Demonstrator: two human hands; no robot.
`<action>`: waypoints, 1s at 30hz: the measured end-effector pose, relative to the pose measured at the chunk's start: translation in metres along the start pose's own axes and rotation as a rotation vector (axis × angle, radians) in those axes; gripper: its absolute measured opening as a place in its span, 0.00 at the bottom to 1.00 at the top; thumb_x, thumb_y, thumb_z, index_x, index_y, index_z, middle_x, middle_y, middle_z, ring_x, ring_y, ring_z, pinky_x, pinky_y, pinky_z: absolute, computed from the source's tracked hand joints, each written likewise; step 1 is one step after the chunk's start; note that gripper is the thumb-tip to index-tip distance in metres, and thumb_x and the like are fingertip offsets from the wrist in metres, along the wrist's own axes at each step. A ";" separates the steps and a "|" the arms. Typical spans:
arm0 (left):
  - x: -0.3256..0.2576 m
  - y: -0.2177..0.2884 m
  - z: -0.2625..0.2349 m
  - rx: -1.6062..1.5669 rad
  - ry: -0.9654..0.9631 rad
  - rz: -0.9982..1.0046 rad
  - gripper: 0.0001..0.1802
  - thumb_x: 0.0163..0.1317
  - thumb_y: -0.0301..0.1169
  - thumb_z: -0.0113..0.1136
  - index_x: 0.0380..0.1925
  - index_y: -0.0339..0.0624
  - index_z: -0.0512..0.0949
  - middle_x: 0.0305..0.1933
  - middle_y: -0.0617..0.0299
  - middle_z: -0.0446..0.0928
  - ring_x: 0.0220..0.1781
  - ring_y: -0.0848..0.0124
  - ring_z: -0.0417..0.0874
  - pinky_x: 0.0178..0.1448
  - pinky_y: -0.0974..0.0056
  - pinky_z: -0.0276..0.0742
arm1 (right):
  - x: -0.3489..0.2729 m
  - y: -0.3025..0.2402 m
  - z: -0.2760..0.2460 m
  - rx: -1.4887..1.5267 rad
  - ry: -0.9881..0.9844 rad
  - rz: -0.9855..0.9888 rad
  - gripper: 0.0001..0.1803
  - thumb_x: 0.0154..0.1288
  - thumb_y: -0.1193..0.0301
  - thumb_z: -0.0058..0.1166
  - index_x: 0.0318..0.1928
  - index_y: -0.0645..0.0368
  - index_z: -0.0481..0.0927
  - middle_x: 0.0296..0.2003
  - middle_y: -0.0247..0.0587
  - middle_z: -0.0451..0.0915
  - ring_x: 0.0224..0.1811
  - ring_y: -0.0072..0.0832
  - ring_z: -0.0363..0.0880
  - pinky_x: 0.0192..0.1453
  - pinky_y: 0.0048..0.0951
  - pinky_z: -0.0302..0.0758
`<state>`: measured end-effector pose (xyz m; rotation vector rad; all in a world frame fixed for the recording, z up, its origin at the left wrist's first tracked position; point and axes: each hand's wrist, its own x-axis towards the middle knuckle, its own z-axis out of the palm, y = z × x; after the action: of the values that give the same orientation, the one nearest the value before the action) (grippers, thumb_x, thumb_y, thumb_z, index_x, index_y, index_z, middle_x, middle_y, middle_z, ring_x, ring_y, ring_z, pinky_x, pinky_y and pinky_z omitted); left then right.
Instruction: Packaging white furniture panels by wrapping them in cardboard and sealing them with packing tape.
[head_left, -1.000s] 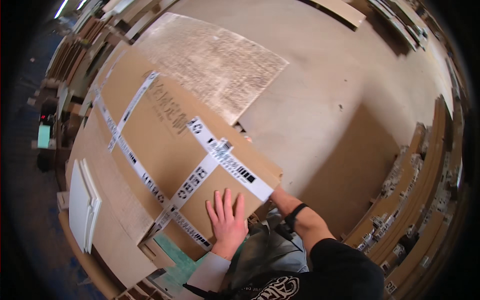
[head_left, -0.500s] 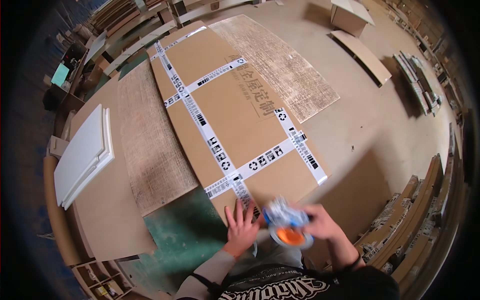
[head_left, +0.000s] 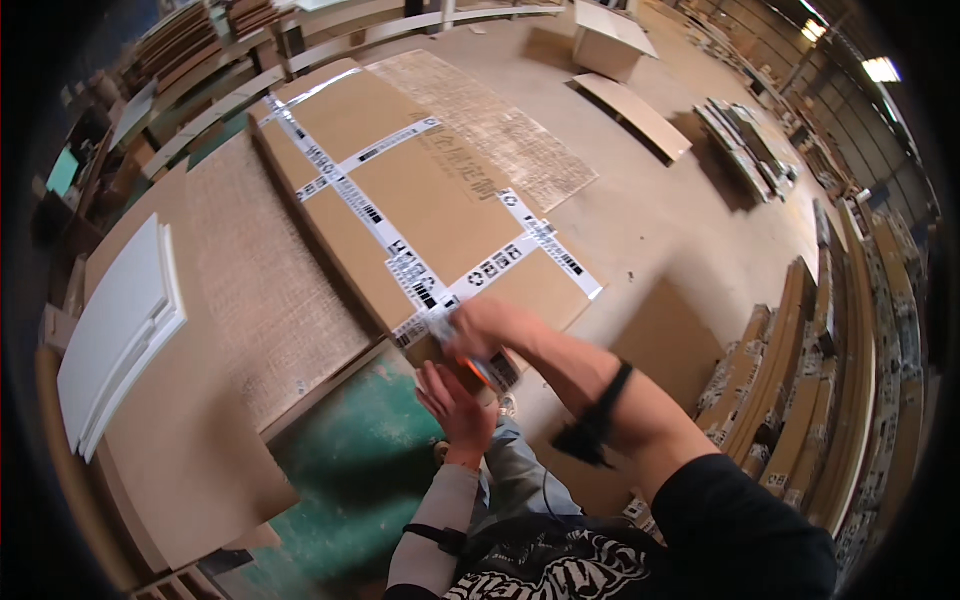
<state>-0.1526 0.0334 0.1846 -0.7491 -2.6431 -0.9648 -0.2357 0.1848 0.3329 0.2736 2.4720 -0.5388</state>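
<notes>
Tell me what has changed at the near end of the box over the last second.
The right hand came in holding an orange tape dispenser and moved it onto the near end of the flat cardboard box. The left hand slid off the top to the end face. The box stayed put.

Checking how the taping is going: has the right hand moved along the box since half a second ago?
Yes. The right hand with the tape dispenser moved from beside the box onto its near taped end.

White boards (head_left: 118, 335) stacked on a brown sheet at the left. A rough woven mat (head_left: 262, 275) beside them, and another (head_left: 495, 125) farther up. Long wooden strips (head_left: 800, 390) piled along the right, with a green floor (head_left: 365, 455) below.
</notes>
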 end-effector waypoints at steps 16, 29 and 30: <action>0.013 -0.004 -0.029 0.113 -0.448 0.401 0.43 0.49 0.31 0.69 0.66 0.35 0.63 0.75 0.37 0.51 0.77 0.36 0.47 0.73 0.25 0.34 | 0.060 0.095 0.344 0.569 0.592 -0.113 0.27 0.63 0.53 0.57 0.60 0.50 0.75 0.40 0.57 0.80 0.38 0.53 0.81 0.41 0.47 0.80; 0.052 0.141 0.004 -0.477 -0.978 0.199 0.26 0.67 0.32 0.55 0.61 0.27 0.68 0.67 0.38 0.65 0.68 0.48 0.68 0.72 0.55 0.62 | -0.149 0.179 0.300 0.945 0.834 -0.011 0.38 0.50 0.60 0.66 0.66 0.35 0.73 0.31 0.45 0.73 0.34 0.43 0.76 0.39 0.41 0.77; 0.049 0.140 0.039 -0.404 -1.000 0.109 0.23 0.70 0.32 0.53 0.61 0.29 0.70 0.64 0.45 0.71 0.64 0.59 0.73 0.68 0.59 0.67 | -0.179 0.188 0.277 0.917 0.860 0.009 0.38 0.49 0.60 0.67 0.65 0.35 0.74 0.31 0.44 0.73 0.31 0.41 0.76 0.36 0.39 0.77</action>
<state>-0.1204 0.1690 0.2486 -1.8526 -3.1293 -1.3660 0.1071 0.2199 0.1721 1.0487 2.7830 -1.8485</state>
